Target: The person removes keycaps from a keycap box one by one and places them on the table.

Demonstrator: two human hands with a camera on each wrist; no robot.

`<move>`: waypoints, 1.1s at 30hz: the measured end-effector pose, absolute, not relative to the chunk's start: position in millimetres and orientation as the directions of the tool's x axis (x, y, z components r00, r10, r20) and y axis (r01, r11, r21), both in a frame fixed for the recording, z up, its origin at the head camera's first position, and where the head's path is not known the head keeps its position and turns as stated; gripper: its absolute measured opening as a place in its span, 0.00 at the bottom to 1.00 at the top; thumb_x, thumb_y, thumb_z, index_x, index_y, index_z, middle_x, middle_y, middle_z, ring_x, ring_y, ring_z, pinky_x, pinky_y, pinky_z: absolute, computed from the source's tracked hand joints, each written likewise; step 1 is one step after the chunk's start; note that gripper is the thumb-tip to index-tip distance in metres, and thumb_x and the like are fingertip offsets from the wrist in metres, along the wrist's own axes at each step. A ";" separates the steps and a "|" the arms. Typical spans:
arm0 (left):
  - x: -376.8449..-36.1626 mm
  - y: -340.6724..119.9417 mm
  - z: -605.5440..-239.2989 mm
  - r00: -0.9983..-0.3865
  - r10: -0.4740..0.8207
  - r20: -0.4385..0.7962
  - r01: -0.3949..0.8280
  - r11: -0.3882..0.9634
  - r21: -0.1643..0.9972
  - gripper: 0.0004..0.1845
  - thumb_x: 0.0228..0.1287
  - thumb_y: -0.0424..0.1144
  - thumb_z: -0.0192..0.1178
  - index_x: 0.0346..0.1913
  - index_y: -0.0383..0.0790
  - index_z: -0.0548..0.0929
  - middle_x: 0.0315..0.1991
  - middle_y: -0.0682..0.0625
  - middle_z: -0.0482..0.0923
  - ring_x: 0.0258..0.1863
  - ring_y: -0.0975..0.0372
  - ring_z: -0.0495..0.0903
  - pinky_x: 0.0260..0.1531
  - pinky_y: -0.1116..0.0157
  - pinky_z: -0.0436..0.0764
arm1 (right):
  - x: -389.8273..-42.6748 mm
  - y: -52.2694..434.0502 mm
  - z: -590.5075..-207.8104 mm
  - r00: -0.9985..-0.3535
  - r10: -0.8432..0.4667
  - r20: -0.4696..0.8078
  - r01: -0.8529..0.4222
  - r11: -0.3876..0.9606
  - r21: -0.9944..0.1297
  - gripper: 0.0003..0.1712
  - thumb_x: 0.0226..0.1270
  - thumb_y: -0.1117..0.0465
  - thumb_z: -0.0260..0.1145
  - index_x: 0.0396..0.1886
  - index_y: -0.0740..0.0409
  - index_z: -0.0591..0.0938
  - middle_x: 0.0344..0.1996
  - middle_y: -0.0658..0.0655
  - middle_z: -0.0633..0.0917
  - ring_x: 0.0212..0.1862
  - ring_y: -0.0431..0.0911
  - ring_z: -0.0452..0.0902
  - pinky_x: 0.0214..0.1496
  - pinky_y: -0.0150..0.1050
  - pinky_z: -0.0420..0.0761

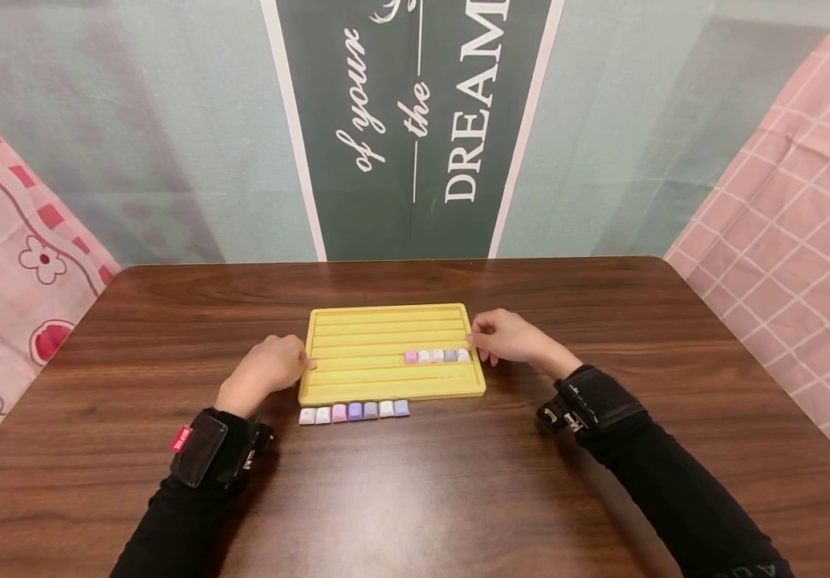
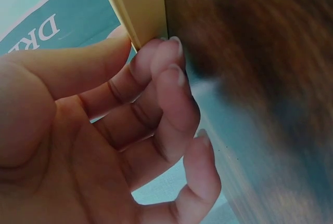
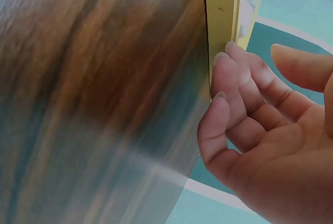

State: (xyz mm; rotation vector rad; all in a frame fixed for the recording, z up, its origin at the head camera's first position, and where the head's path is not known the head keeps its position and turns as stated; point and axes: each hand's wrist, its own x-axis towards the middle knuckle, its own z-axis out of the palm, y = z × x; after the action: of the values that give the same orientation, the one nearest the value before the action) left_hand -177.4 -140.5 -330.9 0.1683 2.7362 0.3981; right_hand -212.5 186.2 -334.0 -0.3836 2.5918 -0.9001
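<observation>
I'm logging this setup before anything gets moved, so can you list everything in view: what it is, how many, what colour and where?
tray: one, yellow, grooved, centre of the table.
keycaps in tray: five, pink, white and grey, in one groove at the tray's right end.
keycaps on table: seven, white, pink, purple and lilac, in a row just in front of the tray.
table: one, dark brown wood grain.
banner: one, dark green with white lettering, behind the table.
pink cloths: two, one patterned at each side.
left hand: one, fingers against the tray's left edge.
right hand: one, fingertips at the tray's right edge, by the keycaps.
</observation>
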 end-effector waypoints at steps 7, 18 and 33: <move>-177.6 -139.8 -331.5 -0.923 0.159 -0.350 0.053 0.954 0.294 0.12 0.70 0.39 0.50 0.32 0.34 0.76 0.19 0.48 0.61 0.20 0.59 0.64 0.22 0.65 0.63 | -210.1 180.1 -333.3 -0.901 -0.381 -0.207 -0.175 0.755 -0.632 0.10 0.68 0.61 0.57 0.29 0.62 0.76 0.19 0.57 0.77 0.21 0.46 0.71 0.23 0.36 0.66; -177.0 -139.7 -330.9 -0.924 0.160 -0.348 0.052 0.953 0.300 0.12 0.70 0.39 0.50 0.30 0.35 0.75 0.19 0.49 0.61 0.19 0.60 0.63 0.21 0.66 0.62 | -205.2 165.4 -332.9 -0.898 -0.438 -0.027 -0.351 0.753 -0.556 0.08 0.64 0.63 0.62 0.25 0.58 0.76 0.18 0.50 0.71 0.20 0.42 0.65 0.24 0.36 0.65; -176.9 -139.5 -330.9 -0.925 0.149 -0.349 0.039 0.952 0.303 0.12 0.70 0.39 0.50 0.31 0.34 0.76 0.19 0.48 0.62 0.19 0.60 0.64 0.21 0.66 0.62 | -203.4 146.5 -331.4 -0.849 -0.529 -0.021 -0.455 0.749 -0.481 0.05 0.60 0.63 0.66 0.25 0.56 0.79 0.23 0.48 0.77 0.26 0.43 0.65 0.37 0.42 0.61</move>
State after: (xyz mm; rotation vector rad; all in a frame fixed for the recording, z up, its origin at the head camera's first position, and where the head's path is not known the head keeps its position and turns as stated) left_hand -176.9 -139.5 -330.9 0.1369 2.7306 0.4135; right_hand -203.4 146.5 -331.4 -0.7899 2.7902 -0.7067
